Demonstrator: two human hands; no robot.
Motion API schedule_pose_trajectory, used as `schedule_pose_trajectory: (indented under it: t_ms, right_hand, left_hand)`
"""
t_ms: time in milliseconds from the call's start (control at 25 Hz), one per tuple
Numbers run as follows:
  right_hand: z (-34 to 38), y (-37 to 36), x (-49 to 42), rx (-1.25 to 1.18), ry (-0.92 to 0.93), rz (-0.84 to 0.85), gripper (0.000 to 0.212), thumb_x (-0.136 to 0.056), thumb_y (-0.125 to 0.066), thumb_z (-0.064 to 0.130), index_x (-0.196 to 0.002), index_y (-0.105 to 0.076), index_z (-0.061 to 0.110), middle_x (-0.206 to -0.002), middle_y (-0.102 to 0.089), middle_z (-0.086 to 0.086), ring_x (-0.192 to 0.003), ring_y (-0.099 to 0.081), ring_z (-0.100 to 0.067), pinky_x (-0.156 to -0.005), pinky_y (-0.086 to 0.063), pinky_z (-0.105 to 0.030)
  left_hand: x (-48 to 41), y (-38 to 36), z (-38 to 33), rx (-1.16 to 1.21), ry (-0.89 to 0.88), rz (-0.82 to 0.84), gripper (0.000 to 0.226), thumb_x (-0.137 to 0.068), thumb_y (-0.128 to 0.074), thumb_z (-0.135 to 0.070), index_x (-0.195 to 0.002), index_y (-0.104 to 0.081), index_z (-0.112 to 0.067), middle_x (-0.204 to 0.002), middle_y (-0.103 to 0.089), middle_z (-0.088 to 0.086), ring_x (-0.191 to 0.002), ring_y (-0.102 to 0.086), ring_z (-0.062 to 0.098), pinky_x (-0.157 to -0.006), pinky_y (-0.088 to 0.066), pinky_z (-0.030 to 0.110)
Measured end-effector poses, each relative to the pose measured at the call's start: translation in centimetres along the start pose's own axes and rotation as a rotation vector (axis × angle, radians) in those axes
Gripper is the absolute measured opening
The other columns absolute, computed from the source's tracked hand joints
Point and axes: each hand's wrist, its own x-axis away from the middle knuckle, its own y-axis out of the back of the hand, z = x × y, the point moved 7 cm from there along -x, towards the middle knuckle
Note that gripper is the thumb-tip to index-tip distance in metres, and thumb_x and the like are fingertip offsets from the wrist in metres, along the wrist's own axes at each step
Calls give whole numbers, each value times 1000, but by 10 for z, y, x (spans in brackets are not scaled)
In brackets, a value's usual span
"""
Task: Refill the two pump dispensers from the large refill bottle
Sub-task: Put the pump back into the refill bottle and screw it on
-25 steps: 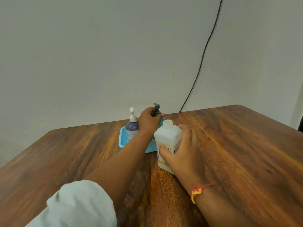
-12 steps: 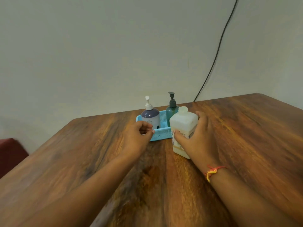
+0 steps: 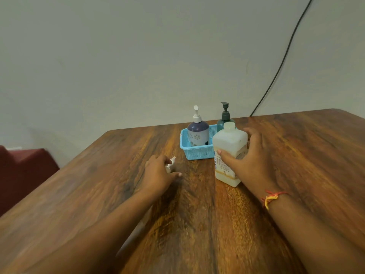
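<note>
Blue basket [image 3: 197, 153], purple-white floral dispenser [image 3: 198, 133], teal dispenser [image 3: 225, 115], cream refill bottle [image 3: 230, 141], brown wood-grain table [image 3: 197, 224].

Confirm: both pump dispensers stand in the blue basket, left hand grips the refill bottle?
No: in the head view the right hand grips the refill bottle; the left hand holds a small white piece. The purple dispenser and green dispenser stand in the blue basket.

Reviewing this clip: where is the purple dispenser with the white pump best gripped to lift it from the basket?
Probably the rounded shoulder of the purple dispenser, from above and the left. The blue basket wall covers its lower body, and the refill bottle in the right hand stands at its right front. The left hand holds a small white piece.
</note>
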Motion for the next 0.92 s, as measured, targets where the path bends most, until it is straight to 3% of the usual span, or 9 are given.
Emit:
schedule_pose_trajectory:
  t_ms: [80,200,360,560,680,920]
  right_hand:
    - [4,-1,1,-15,4,24,87,-73,-85,47,-143,-38,25,-128,-52,7,-105,-55,-9,-64,-41,-10]
    - [7,-4,3,-58,21,76,85,-72,-85,48,-141,-39,28,-126,-51,11,-105,-54,-7,-67,-43,-11]
    - [12,-10,6,-106,50,125,77,-68,-79,62,-128,-32,48,-125,-50,17,-109,-54,-7,-72,-46,-14]
    - [15,-16,8,-90,53,152,84,-64,-72,72,-135,-40,40,-132,-52,14,-116,-54,-9,-82,-52,-23]
    - [20,-17,9,-77,86,169,74,-68,-76,65,-129,-38,47,-126,-49,19,-113,-52,-5,-78,-43,-12]
    - [22,-17,9,-62,82,196,81,-69,-77,63,-137,-39,43,-131,-49,19,-116,-52,-4,-79,-46,-13]
  left_hand:
    - [-4,0,9,-12,25,4,48,-78,-84,-35,-120,-65,-22,-126,-59,2,-114,-55,21,-96,-55,40]
    - [-3,1,21,56,69,32,41,-79,-84,-27,-116,-66,-22,-123,-64,1,-105,-60,17,-82,-56,31]
    - [2,9,24,281,158,5,24,-83,-81,-23,-105,-69,-22,-113,-69,1,-93,-65,14,-69,-55,27]
    - [-14,44,-22,899,181,-84,24,-91,-73,-25,-110,-69,-12,-110,-72,9,-101,-69,23,-92,-59,42]
    - [-29,63,-62,1280,184,-119,25,-94,-69,-21,-111,-68,-3,-106,-74,13,-94,-70,21,-90,-61,35]
    - [-53,100,-109,1584,120,-247,13,-95,-68,-17,-94,-68,-4,-94,-74,10,-95,-73,19,-94,-59,31]
